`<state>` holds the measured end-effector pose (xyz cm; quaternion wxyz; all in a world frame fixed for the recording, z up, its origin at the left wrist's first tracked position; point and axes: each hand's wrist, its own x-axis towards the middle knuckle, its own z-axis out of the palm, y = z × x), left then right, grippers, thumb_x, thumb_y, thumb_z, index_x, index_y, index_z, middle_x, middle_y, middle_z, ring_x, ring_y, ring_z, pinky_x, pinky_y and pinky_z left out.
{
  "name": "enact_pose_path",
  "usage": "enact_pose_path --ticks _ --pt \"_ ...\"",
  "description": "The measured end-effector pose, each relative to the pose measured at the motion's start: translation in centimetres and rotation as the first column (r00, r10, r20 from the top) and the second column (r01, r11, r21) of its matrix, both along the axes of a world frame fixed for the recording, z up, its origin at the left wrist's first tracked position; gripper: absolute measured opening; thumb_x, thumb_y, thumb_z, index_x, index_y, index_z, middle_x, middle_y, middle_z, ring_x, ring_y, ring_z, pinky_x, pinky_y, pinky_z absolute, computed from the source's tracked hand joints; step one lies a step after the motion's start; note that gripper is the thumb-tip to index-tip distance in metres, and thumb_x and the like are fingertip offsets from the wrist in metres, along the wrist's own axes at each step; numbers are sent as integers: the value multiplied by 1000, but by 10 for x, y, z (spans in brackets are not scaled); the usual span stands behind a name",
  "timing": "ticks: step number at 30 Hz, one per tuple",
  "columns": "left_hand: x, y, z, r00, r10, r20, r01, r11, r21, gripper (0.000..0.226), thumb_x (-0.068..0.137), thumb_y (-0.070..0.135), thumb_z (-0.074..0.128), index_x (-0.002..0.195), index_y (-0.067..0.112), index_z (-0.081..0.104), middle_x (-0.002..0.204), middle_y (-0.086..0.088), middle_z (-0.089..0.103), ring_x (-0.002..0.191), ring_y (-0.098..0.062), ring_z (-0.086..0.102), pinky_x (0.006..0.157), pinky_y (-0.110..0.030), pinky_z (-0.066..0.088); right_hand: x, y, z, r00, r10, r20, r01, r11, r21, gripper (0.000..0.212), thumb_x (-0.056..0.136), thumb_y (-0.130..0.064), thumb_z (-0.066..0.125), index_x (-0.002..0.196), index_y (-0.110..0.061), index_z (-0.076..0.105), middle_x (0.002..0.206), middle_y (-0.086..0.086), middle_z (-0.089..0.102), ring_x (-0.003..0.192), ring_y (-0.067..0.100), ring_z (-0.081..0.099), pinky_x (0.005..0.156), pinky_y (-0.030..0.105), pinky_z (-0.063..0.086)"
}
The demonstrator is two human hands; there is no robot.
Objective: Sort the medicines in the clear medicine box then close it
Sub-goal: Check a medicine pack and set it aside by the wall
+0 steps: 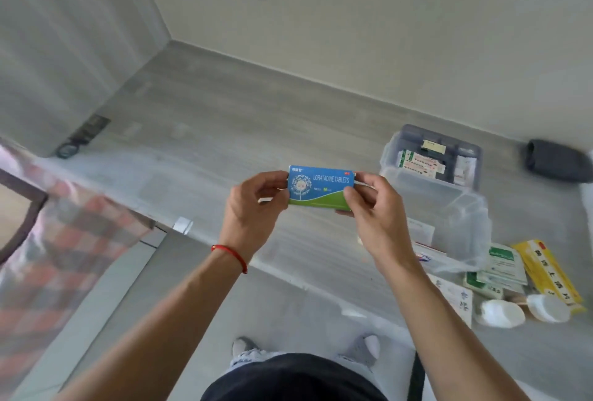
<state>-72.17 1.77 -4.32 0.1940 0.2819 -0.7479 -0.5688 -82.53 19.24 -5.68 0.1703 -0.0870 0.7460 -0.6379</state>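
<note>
Holding the Loratadine tablets box [321,188] up over the desk [224,131], I am pinching its short ends with my left hand [253,205] and right hand [372,208]. It is likely light, thin card that dents easily, so edges suit best; the clear medicine box [430,182] is sitting open just beyond.

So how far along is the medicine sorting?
Partly done: a few packs already sit in the clear box, its lid still open. Both hands, left hand and right hand, hold the blue tablet box. Left: the yellow box, sachets and white bottles outside, then closing.
</note>
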Motion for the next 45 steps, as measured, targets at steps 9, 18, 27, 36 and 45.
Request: enact_pose_path --ticks 9,18,27,36,45 --pt "88 -169 -19 997 68 35 -68 997 -26 31 88 4 64 112 20 75 102 5 77 84 -13 70 74 -28 59 81 -182 -19 1000 0 2 0 999 40 10 97 -12 66 105 -17 63 105 4 75 91 18 77 76 36 66" --pt "116 -289 -54 957 188 222 -193 981 -3 37 90 21 59 125 21 70 115 -10 63 87 -16 71 76 -35 63 97 -316 -35 935 356 3 -339 889 306 36 93 -9 54 120 -25 72 102 -3 76 86 12 71 77 15 54" --pt "115 -396 -59 893 225 390 -271 960 67 38 71 45 54 100 34 75 98 8 62 87 -23 69 74 -47 63 94 -434 -48 865 463 192 -501 775 385 34 90 -8 52 110 -20 77 85 4 72 91 29 70 74 32 51" --pt "98 -526 -101 845 56 531 -138 983 117 25 71 36 55 59 54 68 82 -8 61 74 -23 57 77 -50 59 100 -547 -82 867 346 358 -486 745 457 21 88 -18 60 98 -10 77 84 3 67 80 18 59 72 25 42" --pt "96 -589 -126 803 -157 575 156 986 53 20 77 11 60 88 8 76 74 -8 60 70 -19 53 72 -47 57 110 -592 -110 877 153 455 -401 754 520 14 82 -16 62 77 -10 74 79 12 74 83 28 72 73 35 54"
